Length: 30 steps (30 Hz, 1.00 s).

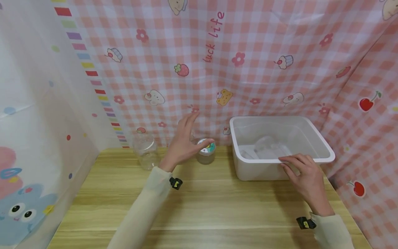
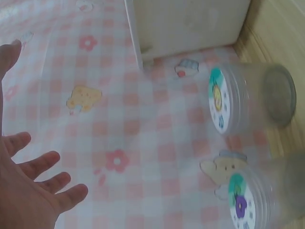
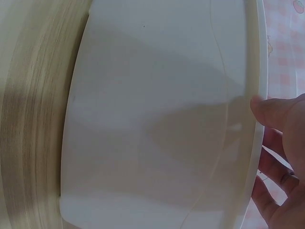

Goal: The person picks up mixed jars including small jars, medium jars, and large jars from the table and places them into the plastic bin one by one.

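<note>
My right hand (image 1: 306, 180) is at the near rim of a white plastic tub (image 1: 264, 169). In the right wrist view its thumb lies on the outer side of the rim (image 3: 261, 62), with the fingers over the other side. My left hand (image 1: 185, 143) hangs in the air with fingers spread, holding nothing. Close to its thumb stands a clear jar (image 1: 206, 158) with a green and white label on its lid. A second lidded jar (image 2: 248, 200), its label showing a purple shape, appears in the left wrist view; the hand mostly hides it in the head view.
A taller clear container (image 1: 147, 152) stands at the back left of the wooden table (image 1: 199, 214). Clear plastic items (image 1: 267, 147) lie inside the tub. A pink checked cloth (image 1: 199, 83) hangs right behind the table, with more cloth along both sides.
</note>
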Each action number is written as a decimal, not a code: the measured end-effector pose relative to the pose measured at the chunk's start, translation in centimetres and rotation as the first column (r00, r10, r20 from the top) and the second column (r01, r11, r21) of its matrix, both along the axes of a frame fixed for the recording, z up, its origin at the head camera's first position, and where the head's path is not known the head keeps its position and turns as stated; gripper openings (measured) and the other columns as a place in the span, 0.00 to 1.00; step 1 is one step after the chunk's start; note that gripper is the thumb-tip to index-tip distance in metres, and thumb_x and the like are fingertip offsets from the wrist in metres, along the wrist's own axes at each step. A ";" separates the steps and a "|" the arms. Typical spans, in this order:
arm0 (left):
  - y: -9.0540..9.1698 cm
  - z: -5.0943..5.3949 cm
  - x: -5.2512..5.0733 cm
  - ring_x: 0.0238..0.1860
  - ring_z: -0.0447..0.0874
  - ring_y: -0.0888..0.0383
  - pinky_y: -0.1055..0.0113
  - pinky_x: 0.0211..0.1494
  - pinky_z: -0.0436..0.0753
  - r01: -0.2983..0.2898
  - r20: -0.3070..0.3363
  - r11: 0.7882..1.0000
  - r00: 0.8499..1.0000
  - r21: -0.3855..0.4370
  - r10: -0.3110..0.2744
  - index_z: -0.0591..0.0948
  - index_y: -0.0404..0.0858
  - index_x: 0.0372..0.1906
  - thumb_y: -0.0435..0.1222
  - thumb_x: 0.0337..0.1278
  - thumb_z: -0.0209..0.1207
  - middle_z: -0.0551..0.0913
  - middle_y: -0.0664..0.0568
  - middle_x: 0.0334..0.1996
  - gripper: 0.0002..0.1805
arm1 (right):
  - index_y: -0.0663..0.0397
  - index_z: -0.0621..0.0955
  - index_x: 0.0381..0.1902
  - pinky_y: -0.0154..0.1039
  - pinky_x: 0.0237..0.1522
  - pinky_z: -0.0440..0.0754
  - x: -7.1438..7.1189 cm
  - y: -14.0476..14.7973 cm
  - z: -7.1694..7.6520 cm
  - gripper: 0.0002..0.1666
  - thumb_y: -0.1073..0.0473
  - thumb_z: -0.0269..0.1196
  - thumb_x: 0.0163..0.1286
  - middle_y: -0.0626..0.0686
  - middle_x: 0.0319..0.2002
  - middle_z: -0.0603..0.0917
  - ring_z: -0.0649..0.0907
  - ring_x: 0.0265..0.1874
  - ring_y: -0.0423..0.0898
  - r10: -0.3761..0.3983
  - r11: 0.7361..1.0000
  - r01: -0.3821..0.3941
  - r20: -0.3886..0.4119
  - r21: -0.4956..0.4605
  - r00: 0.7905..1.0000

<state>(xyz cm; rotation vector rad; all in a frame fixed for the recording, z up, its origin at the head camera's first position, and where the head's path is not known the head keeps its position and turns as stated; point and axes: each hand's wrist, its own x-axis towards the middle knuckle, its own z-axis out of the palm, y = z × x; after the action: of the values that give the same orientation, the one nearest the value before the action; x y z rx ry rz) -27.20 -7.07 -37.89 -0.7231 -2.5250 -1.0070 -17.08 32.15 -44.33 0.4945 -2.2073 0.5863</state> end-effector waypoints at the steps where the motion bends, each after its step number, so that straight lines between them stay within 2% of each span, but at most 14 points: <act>1: -0.3 0.0 -0.2 0.80 0.54 0.51 0.45 0.79 0.65 0.003 -0.026 1.000 1.000 -0.001 -0.003 0.52 0.57 0.82 0.63 0.53 0.69 0.58 0.50 0.79 0.56 | 0.51 0.90 0.45 0.36 0.38 0.71 0.0 0.0 0.0 0.26 0.37 0.57 0.75 0.50 0.37 0.88 0.78 0.37 0.50 -0.001 1.000 0.001 0.001 0.001 1.000; 3: -0.8 -0.1 -0.4 0.79 0.56 0.51 0.47 0.80 0.64 0.004 -0.067 1.000 0.998 -0.005 -0.004 0.54 0.55 0.82 0.62 0.52 0.71 0.60 0.50 0.78 0.56 | 0.50 0.90 0.45 0.36 0.39 0.71 0.1 0.0 0.0 0.19 0.43 0.63 0.74 0.50 0.38 0.88 0.78 0.37 0.50 -0.003 1.000 0.003 0.007 0.003 1.000; 5: -1.5 -0.2 -0.7 0.79 0.57 0.51 0.48 0.81 0.64 -0.009 -0.095 1.000 0.995 -0.014 0.007 0.56 0.53 0.81 0.61 0.51 0.72 0.61 0.50 0.77 0.56 | 0.50 0.90 0.45 0.36 0.39 0.71 0.1 -0.1 0.1 0.11 0.54 0.71 0.68 0.50 0.38 0.88 0.78 0.37 0.50 -0.007 1.000 0.007 0.011 0.003 1.000; 7: -2.2 -0.3 -0.8 0.78 0.58 0.50 0.48 0.80 0.64 -0.034 -0.108 0.999 0.994 -0.026 0.031 0.57 0.51 0.81 0.61 0.50 0.73 0.62 0.49 0.76 0.57 | 0.50 0.90 0.45 0.36 0.39 0.71 0.2 -0.1 0.2 0.17 0.66 0.77 0.57 0.50 0.38 0.88 0.78 0.37 0.50 -0.015 1.000 0.015 0.014 0.010 1.000; 9: -3.0 -0.5 -0.9 0.78 0.58 0.48 0.46 0.80 0.65 -0.060 -0.105 0.998 0.993 -0.029 0.057 0.57 0.49 0.81 0.60 0.49 0.74 0.61 0.48 0.77 0.57 | 0.50 0.90 0.45 0.37 0.39 0.72 0.2 -0.2 0.2 0.25 0.72 0.79 0.48 0.50 0.38 0.88 0.79 0.38 0.50 -0.024 1.000 0.023 0.016 0.013 1.000; 15: -5.1 -1.1 -0.8 0.78 0.59 0.44 0.41 0.76 0.68 -0.134 -0.112 0.990 0.985 -0.051 0.127 0.56 0.48 0.81 0.61 0.47 0.74 0.59 0.43 0.78 0.60 | 0.50 0.90 0.44 0.38 0.38 0.72 0.2 -0.4 0.4 0.26 0.74 0.79 0.45 0.51 0.38 0.88 0.79 0.37 0.50 -0.045 0.999 0.045 0.018 0.019 0.999; 19: -6.5 -1.7 -0.8 0.76 0.59 0.44 0.42 0.76 0.68 -0.175 -0.149 0.983 0.975 -0.059 0.165 0.59 0.45 0.80 0.61 0.43 0.76 0.61 0.41 0.76 0.61 | 0.50 0.90 0.44 0.37 0.38 0.72 0.1 -0.3 0.4 0.27 0.74 0.79 0.45 0.50 0.38 0.88 0.79 0.37 0.50 -0.037 0.999 0.037 0.015 0.019 0.999; 21: -7.3 -2.0 -0.8 0.76 0.58 0.44 0.42 0.76 0.67 -0.194 -0.147 0.979 0.972 -0.056 0.185 0.60 0.44 0.79 0.61 0.40 0.77 0.62 0.41 0.75 0.62 | 0.50 0.90 0.44 0.36 0.37 0.72 0.1 -0.3 0.3 0.27 0.74 0.79 0.45 0.50 0.38 0.88 0.78 0.37 0.49 -0.029 0.999 0.029 0.014 0.016 0.999; 26: -9.0 -2.5 -0.8 0.77 0.57 0.43 0.38 0.75 0.67 -0.261 -0.065 0.964 0.964 -0.057 0.257 0.59 0.45 0.80 0.64 0.36 0.77 0.60 0.44 0.77 0.65 | 0.50 0.90 0.44 0.37 0.38 0.72 0.2 -0.3 0.2 0.26 0.74 0.79 0.45 0.50 0.37 0.87 0.78 0.37 0.49 -0.035 0.999 0.034 0.018 0.014 0.999; 30: -10.1 -2.7 -0.8 0.76 0.58 0.39 0.32 0.75 0.64 -0.321 0.001 0.944 0.947 -0.077 0.322 0.57 0.47 0.81 0.66 0.35 0.77 0.59 0.42 0.77 0.67 | 0.50 0.90 0.44 0.38 0.40 0.72 0.2 -0.3 0.2 0.26 0.73 0.79 0.46 0.50 0.37 0.87 0.78 0.38 0.49 -0.048 0.999 0.047 0.029 0.018 0.998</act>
<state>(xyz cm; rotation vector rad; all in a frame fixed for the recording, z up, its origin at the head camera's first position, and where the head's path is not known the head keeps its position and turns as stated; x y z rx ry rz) -27.98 -17.16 -40.64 -0.3059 -2.5919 -0.8085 -16.85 31.87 -44.13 0.4438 -2.2471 0.5533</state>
